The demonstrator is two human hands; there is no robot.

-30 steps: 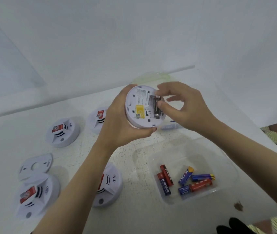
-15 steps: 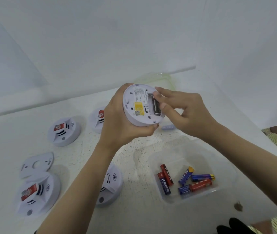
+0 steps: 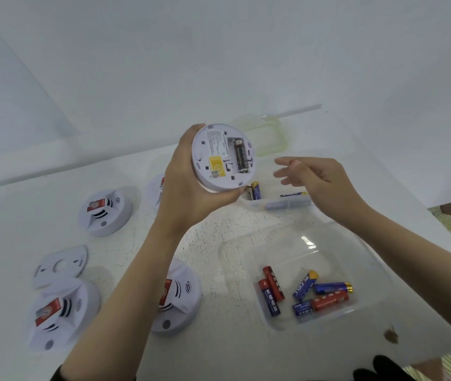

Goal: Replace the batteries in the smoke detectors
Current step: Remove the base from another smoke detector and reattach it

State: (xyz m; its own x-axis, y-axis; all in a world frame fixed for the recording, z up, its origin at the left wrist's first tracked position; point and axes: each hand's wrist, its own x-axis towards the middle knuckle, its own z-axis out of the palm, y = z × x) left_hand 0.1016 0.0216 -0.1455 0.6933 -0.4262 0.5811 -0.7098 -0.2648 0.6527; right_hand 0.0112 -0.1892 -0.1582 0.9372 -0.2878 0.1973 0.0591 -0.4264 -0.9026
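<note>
White desk (image 3: pixel 12 215) below, the left hand (image 3: pixel 188 185) grips the smoke detector (image 3: pixel 223 156) (one battery (image 3: pixel 241 156) seated); the right hand (image 3: pixel 312 177), spread and empty, should fetch another, matching polarity.

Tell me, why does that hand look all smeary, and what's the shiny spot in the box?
Head view: the right hand is motion-blurred, fingers spread and empty; the shiny spot is glare on the clear tray; the held smoke detector looks sharp.

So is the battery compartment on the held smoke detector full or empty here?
Half full: one dark battery sits in the right slot of the smoke detector; the slot beside it is bare. Cover off.
</note>
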